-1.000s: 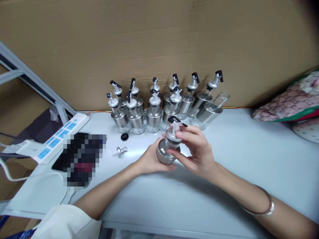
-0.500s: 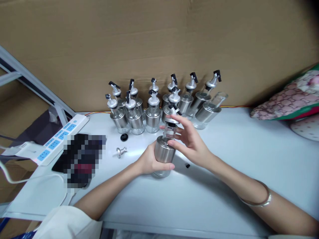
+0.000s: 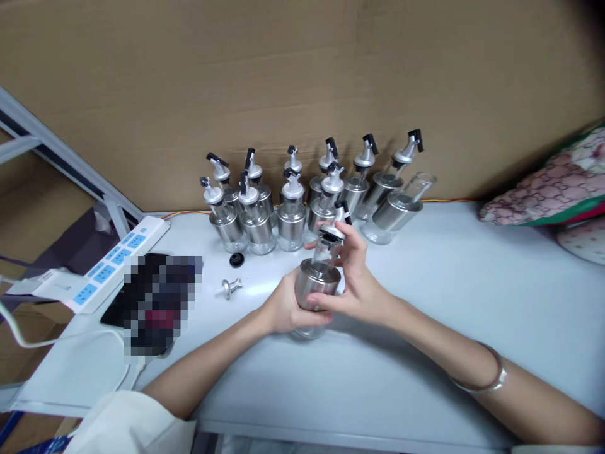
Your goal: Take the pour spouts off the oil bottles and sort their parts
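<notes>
A glass oil bottle [image 3: 317, 277] with a steel sleeve stands near the middle of the table, tilted slightly to the right. My left hand [image 3: 282, 306] is wrapped round its lower body, thumb across the front. On the bottle's neck sits a silver pour spout [image 3: 333, 231] with a black flap. My right hand [image 3: 357, 284] grips the bottle from the right: the thumb presses on the sleeve, and the fingers curl behind the neck and spout. A loose silver spout piece [image 3: 231, 288] and a black stopper [image 3: 236, 260] lie to the left of the bottle.
Several spouted bottles [image 3: 258, 227] stand in rows at the back. One bottle without a spout [image 3: 397, 211] is at their right end. On the left lie a power strip [image 3: 113, 261] and a blurred-out dark object [image 3: 158, 302]. A floral cloth item [image 3: 543, 176] rests at far right.
My right hand has shifted down, its thumb moving from the neck to the steel sleeve. The spout's black flap now points more upward. My hand now covers the small black piece's spot.
</notes>
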`<state>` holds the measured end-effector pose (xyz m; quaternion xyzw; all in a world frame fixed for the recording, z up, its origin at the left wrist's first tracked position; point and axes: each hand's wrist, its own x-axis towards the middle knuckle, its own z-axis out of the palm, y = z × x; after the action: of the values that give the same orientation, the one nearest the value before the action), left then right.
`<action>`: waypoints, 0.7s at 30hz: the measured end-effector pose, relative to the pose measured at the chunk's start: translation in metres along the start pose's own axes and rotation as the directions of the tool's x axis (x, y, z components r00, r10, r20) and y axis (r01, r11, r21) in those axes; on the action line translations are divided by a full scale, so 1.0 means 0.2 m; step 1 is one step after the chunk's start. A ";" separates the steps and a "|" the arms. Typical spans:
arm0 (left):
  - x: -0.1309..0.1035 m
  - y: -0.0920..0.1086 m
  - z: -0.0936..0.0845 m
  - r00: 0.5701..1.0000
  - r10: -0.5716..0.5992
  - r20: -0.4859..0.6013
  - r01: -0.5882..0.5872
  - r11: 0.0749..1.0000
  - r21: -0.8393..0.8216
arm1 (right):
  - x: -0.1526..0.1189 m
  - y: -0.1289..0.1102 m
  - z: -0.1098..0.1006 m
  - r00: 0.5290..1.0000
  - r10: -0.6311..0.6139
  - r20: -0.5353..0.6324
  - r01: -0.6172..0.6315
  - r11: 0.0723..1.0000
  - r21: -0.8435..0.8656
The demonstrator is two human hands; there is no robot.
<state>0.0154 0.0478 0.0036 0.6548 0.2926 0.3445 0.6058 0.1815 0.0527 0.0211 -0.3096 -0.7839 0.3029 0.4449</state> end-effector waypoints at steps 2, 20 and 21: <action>0.00 0.00 0.00 1.000 0.025 -0.011 -0.025 1.000 0.013 | 0.00 0.00 0.00 0.999 0.012 -0.037 -0.011 1.000 0.017; -0.01 0.00 -0.01 0.999 0.016 0.035 -0.017 1.000 0.026 | 0.00 -0.04 -0.01 0.968 0.167 -0.189 -0.101 0.943 0.316; -0.01 0.00 -0.01 0.999 0.011 0.032 -0.012 0.999 0.035 | 0.00 -0.04 -0.01 0.966 0.174 -0.191 -0.106 0.941 0.322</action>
<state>0.0126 0.0478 0.0031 0.6723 0.2853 0.3324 0.5968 0.1819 0.0482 0.0288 -0.3224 -0.6492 0.4174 0.5481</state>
